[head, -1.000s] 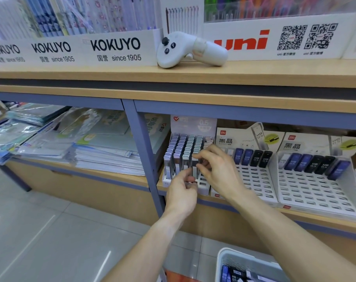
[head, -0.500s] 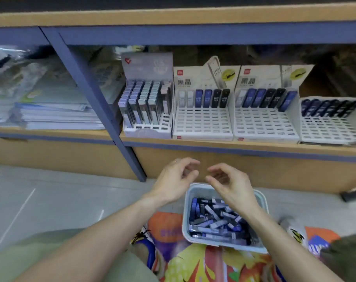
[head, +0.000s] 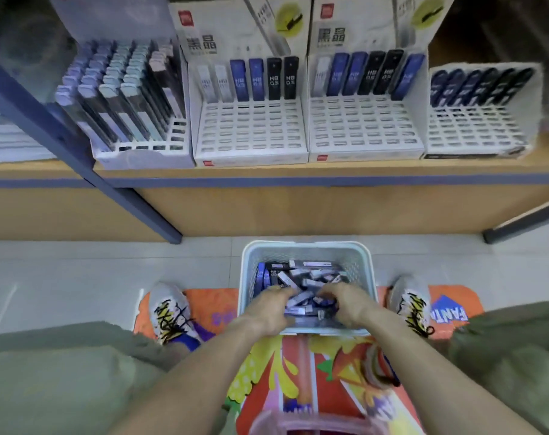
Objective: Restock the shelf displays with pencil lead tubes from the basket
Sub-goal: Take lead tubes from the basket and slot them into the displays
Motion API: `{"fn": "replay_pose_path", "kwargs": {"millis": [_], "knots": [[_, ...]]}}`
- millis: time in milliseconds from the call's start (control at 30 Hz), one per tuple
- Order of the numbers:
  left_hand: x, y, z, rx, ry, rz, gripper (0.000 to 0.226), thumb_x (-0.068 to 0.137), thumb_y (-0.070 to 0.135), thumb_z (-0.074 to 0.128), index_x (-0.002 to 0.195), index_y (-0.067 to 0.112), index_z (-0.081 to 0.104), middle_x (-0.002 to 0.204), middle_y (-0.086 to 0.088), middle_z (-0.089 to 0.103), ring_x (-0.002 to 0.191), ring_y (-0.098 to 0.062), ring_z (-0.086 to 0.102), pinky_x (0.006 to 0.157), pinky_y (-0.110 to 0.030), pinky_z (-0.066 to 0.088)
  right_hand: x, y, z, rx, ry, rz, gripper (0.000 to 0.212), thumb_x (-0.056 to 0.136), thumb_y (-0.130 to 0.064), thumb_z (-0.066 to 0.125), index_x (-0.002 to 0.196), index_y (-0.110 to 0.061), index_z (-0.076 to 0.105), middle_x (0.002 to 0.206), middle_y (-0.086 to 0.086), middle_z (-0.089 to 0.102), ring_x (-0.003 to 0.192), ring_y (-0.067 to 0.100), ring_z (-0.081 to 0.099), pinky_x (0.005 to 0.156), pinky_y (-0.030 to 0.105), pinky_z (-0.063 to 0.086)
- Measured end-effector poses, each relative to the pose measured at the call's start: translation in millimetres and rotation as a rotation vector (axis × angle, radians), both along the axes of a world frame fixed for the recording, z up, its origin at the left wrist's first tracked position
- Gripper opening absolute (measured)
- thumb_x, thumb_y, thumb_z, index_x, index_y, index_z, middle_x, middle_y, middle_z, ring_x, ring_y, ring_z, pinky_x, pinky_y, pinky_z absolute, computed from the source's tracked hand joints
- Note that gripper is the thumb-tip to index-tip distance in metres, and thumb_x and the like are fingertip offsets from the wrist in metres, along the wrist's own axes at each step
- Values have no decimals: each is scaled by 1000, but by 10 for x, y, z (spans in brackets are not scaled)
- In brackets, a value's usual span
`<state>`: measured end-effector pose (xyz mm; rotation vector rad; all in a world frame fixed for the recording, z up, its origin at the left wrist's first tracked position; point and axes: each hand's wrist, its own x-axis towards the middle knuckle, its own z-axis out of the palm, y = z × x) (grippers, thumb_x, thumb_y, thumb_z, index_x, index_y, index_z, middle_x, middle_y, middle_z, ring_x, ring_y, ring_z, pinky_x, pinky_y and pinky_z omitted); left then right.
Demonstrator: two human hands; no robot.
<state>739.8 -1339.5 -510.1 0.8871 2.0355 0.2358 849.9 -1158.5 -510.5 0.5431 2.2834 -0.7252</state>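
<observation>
Both hands are down in the white basket [head: 307, 251] on the floor: left hand [head: 271, 304] and right hand [head: 350, 301] rest among the loose pencil lead tubes [head: 301, 277], fingers curled into the pile; whether either grip has closed on a tube, I cannot tell.

Both forearms reach forward and down, close together. The left hand [head: 271, 304] and right hand [head: 348, 301] lie knuckles up, fingers bent downward (tips too blurred to read).
</observation>
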Motion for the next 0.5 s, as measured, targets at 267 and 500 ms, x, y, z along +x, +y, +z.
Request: {"fn": "replay_pose_path", "kwargs": {"millis": [267, 500], "knots": [[-137, 23, -220, -93, 54, -53, 54, 85, 39, 77, 132, 19, 58, 131, -12, 58, 121, -31, 57, 102, -38, 47, -247, -133, -268, -55, 62, 94, 64, 76, -4, 67, 137, -22, 58, 129, 4, 66, 119, 27, 60, 96, 31, 49], [-238, 65, -303, -129, 49, -120, 54, 84, 46, 78, 126, 15, 63, 127, -13, 58, 120, -31, 54, 99, -35, 47, -349, -275, -433, 54, 78, 172, 32, 82, -6, 60, 111, -19, 68, 109, 10, 69, 108, 31, 59, 88, 38, 54]]}}
